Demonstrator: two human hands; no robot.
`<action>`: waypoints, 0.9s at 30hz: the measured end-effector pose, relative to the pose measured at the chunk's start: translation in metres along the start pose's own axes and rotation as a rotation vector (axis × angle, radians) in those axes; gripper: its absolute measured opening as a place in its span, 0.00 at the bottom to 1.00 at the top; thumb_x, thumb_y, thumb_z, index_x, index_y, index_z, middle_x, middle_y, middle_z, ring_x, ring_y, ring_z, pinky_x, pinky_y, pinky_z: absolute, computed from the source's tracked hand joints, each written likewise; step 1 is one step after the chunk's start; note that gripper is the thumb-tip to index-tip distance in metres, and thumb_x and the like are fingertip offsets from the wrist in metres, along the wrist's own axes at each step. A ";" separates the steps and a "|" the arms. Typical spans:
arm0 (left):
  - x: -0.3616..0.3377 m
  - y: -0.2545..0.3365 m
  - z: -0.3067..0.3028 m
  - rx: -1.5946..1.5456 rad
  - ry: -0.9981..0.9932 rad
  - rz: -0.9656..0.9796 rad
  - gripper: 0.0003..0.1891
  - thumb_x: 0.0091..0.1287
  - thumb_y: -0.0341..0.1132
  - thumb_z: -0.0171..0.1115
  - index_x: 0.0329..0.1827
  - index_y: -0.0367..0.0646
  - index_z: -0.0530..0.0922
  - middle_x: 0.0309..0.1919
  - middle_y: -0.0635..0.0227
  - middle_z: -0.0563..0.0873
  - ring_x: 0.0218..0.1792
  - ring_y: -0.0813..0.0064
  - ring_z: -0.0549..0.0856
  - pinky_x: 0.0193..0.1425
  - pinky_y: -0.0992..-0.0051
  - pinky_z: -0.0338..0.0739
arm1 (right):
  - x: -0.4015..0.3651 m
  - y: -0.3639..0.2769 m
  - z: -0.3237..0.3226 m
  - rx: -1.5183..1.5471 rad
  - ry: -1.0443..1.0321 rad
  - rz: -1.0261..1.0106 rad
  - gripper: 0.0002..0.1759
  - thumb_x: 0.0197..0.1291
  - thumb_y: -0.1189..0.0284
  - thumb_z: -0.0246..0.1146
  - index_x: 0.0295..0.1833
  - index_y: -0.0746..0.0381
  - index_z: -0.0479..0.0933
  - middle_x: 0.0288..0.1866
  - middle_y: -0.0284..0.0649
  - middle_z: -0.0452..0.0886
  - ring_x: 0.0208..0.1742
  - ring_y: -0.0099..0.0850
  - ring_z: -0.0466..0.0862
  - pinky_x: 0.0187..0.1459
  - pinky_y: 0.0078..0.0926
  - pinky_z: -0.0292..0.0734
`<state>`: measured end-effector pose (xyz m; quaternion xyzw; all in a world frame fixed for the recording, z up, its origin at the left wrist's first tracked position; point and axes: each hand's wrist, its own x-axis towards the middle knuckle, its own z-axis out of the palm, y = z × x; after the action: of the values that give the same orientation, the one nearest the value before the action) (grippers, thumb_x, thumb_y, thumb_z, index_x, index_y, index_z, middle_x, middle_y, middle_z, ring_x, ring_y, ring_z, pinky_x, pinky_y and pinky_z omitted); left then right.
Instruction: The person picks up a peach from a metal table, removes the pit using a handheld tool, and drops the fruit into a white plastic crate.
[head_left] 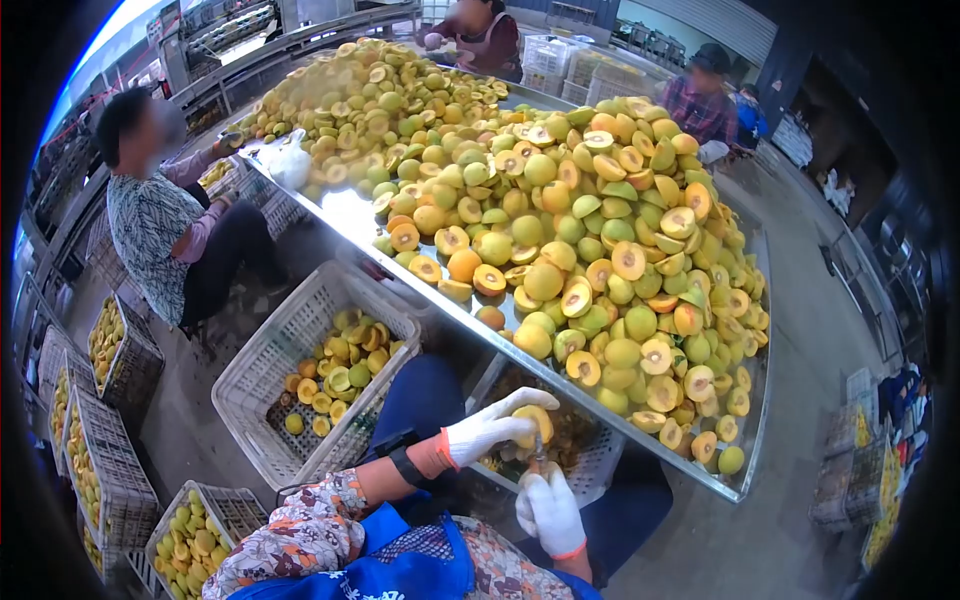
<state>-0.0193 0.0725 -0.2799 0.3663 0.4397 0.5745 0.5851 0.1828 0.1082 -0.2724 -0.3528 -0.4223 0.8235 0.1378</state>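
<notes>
A yellow peach half (541,418) is in the left hand (500,428), its fingers curled round the fruit, in front of the near edge of a metal table (350,213). The right hand (552,512) is just below, closed on a small pitting tool (538,462) whose tip meets the fruit — so the hands are close together, joined by the work. Both wear white knitted gloves. Beneath them, partly under the table, is a plastic crate (603,465); its contents are hard to make out. On the table, halved peaches (628,260) lie in a large heap — some cut side up — with a white plastic bag (290,163) near its left end. Left of the wearer, beside the table, a pale slatted crate (243,400) holds more halves. A seated co-worker (152,225) is at the table's left end; two others are beyond its far side.
</notes>
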 end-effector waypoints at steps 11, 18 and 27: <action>-0.009 -0.002 0.014 0.071 0.049 -0.148 0.23 0.72 0.45 0.57 0.67 0.46 0.78 0.52 0.71 0.83 0.54 0.80 0.80 0.62 0.76 0.75 | 0.003 -0.001 -0.001 -0.169 0.232 -0.055 0.08 0.76 0.65 0.57 0.48 0.57 0.68 0.22 0.29 0.68 0.16 0.19 0.67 0.17 0.20 0.60; -0.009 -0.013 0.023 0.166 0.050 -0.056 0.20 0.74 0.42 0.59 0.66 0.49 0.78 0.48 0.73 0.85 0.43 0.84 0.81 0.50 0.81 0.78 | 0.009 0.015 -0.016 -0.372 0.273 -0.167 0.08 0.77 0.65 0.56 0.49 0.59 0.70 0.24 0.29 0.71 0.17 0.18 0.69 0.18 0.20 0.61; 0.016 -0.013 -0.002 0.243 0.090 0.224 0.26 0.84 0.51 0.41 0.61 0.38 0.80 0.54 0.64 0.84 0.53 0.74 0.83 0.62 0.71 0.77 | 0.016 0.022 -0.034 -0.929 0.279 -0.598 0.20 0.62 0.77 0.67 0.60 0.63 0.78 0.53 0.65 0.77 0.32 0.58 0.82 0.32 0.47 0.80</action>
<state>-0.0172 0.0873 -0.2938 0.4547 0.4881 0.5947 0.4486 0.1970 0.1231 -0.3108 -0.3468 -0.7994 0.4221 0.2500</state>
